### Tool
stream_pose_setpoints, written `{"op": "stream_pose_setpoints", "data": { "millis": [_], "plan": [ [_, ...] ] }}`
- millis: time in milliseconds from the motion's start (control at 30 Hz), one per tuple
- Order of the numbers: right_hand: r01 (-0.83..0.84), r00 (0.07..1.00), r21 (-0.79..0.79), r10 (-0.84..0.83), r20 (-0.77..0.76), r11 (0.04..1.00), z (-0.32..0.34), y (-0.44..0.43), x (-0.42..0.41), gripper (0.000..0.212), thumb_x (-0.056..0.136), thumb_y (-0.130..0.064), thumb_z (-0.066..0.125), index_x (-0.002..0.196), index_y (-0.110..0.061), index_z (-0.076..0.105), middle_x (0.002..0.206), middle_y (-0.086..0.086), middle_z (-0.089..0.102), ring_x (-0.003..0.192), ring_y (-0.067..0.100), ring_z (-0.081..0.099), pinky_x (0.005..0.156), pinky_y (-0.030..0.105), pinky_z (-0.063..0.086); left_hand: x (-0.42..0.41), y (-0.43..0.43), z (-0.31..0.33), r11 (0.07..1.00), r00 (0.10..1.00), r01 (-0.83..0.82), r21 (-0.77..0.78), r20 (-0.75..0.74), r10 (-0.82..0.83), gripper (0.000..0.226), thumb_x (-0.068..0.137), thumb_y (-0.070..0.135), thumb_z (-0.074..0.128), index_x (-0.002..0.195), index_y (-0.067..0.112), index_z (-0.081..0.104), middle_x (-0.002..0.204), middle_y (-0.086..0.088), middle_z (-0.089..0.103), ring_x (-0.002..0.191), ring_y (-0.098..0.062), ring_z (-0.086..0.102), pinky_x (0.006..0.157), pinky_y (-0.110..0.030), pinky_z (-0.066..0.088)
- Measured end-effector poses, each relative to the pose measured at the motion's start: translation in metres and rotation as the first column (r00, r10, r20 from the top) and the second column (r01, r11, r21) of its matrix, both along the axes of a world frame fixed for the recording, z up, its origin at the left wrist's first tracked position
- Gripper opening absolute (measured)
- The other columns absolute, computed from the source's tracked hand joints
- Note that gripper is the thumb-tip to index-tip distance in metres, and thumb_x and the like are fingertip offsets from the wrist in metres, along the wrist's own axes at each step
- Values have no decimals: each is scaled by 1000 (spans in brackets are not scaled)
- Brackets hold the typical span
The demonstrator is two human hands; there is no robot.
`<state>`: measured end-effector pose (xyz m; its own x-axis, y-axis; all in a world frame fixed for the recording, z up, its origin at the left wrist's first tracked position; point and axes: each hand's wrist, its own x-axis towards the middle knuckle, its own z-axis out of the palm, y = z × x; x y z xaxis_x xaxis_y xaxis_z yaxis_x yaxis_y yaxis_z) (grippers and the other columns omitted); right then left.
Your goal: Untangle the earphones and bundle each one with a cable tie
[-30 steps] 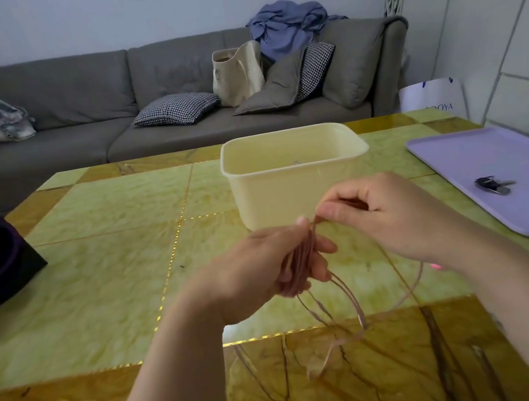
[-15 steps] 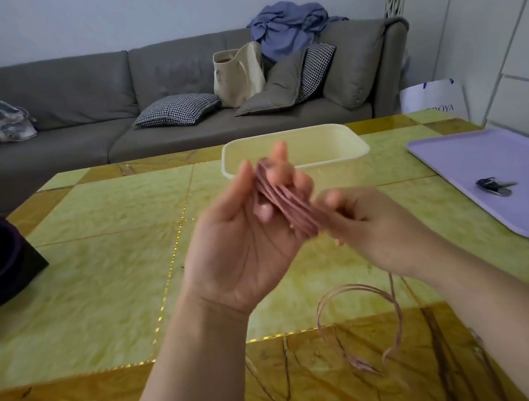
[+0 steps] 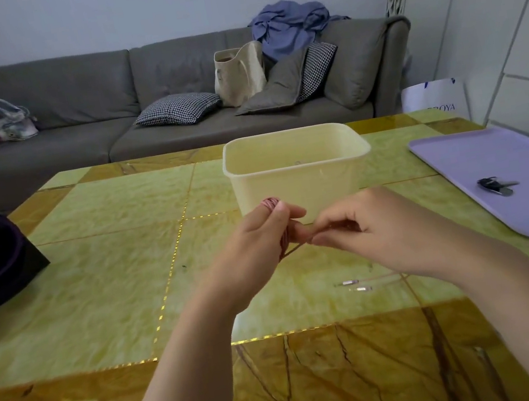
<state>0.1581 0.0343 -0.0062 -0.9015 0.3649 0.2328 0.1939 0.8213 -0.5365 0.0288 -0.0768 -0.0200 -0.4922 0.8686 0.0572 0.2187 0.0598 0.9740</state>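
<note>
Pink earphone cable (image 3: 271,203): left hand (image 3: 256,246) grips the coil, right hand (image 3: 376,227) pinches it (bag (image 3: 432,99) reads "ROYA").

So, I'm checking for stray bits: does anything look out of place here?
Slightly: two metal-tipped cable ends lie loose on the table beside the right forearm, apart from the pink coil the left hand grips. Nothing looks spilled or damaged.
</note>
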Motion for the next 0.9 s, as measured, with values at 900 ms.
{"op": "stream_pose_setpoints", "data": {
  "millis": [900],
  "plan": [
    [414, 899, 75, -420, 121, 907, -60, 40, -16, 28, 96, -17, 47, 119, -23, 62, 120, 0, 59, 107, 16, 54, 91, 30, 42, -21, -13, 23, 816, 663, -118, 565, 657, -359, 25, 93, 32, 37, 75, 18, 47, 53, 8, 40, 58, -9, 53, 79, -41, 57]
  ]
}}
